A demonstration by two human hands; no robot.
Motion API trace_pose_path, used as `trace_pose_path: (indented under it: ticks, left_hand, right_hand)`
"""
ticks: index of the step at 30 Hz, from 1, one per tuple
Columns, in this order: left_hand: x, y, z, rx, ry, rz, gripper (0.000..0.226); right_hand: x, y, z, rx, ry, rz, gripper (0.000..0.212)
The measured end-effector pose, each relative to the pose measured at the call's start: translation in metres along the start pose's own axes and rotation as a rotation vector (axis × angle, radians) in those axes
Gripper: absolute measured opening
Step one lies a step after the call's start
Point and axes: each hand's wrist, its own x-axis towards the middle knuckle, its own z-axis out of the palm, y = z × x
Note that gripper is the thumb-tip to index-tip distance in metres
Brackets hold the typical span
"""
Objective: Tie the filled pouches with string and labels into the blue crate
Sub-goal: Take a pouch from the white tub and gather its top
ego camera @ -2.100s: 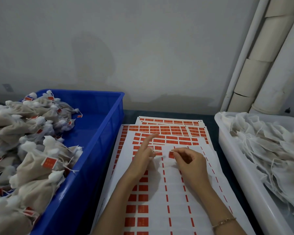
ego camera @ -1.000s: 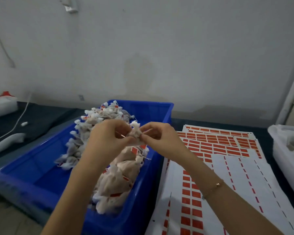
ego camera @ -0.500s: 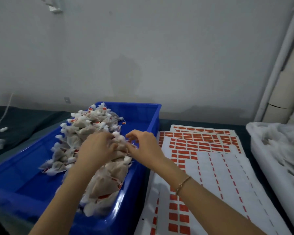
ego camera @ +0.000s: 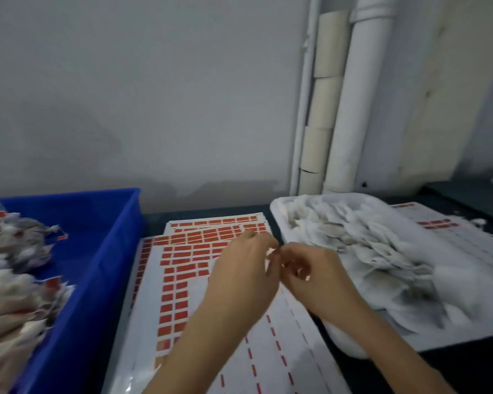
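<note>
Meeting fingertip to fingertip above the label sheets (ego camera: 182, 268), left hand (ego camera: 244, 275) and right hand (ego camera: 318, 282) curl, their hold lost in blur; tied pouches (ego camera: 9, 297) lie left in the blue crate (ego camera: 108, 251); next likely needs an untied pouch (ego camera: 367, 245) from the right tray (ego camera: 276, 206).

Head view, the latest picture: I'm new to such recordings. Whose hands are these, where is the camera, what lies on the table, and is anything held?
No machine here: a person works bare-handed, with the camera worn on their head, looking forward and down. The left hand and right hand nearly meet at the fingertips above white sheets of red rectangular labels. On the left, a blue plastic crate holds tied cloth pouches with red labels. On the right, a white tray is heaped with white pouches. Blur hides whether the fingers pinch anything.
</note>
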Motion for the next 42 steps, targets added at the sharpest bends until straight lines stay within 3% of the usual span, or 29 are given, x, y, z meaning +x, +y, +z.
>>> trace_pose_path:
  ticks: [4, 8, 13, 16, 19, 24, 30, 33, 39, 42]
  left_hand:
    - [0.029, 0.035, 0.059, -0.13, -0.136, 0.154, 0.019]
    - [0.057, 0.063, 0.106, -0.032, -0.408, 0.295, 0.029]
    - [0.073, 0.084, 0.149, 0.304, -0.56, 0.415, 0.038]
    - [0.075, 0.087, 0.159, 0.392, -0.517, 0.452, 0.029]
    - [0.078, 0.085, 0.163, 0.361, -0.5, 0.428, 0.025]
    - [0.084, 0.083, 0.17, 0.335, -0.434, 0.436, 0.024]
    - [0.096, 0.074, 0.16, 0.099, -0.283, 0.335, 0.02]
    - [0.093, 0.064, 0.134, -0.076, -0.178, 0.327, 0.02]
    - [0.063, 0.015, 0.061, -0.437, -0.116, 0.21, 0.011]
    - [0.042, -0.022, 0.033, -0.578, -0.03, -0.011, 0.017]
  right_hand:
    - [-0.006, 0.053, -0.067, -0.229, 0.011, 0.177, 0.014]
    - [-0.01, 0.105, -0.103, -0.542, -0.231, 0.382, 0.019]
    - [-0.009, 0.132, -0.105, -0.914, -0.487, 0.283, 0.033]
    - [-0.007, 0.138, -0.099, -1.012, -0.49, 0.15, 0.013]
    - [-0.005, 0.142, -0.096, -1.05, -0.428, 0.096, 0.011]
    - [-0.004, 0.141, -0.102, -0.968, -0.321, 0.152, 0.013]
    - [-0.002, 0.136, -0.12, -0.632, -0.148, 0.274, 0.029]
    - [0.004, 0.119, -0.12, -0.432, -0.014, 0.284, 0.01]
    - [0.014, 0.057, -0.077, -0.083, 0.146, 0.115, 0.008]
    - [0.013, 0.022, -0.035, -0.065, 0.263, -0.031, 0.016]
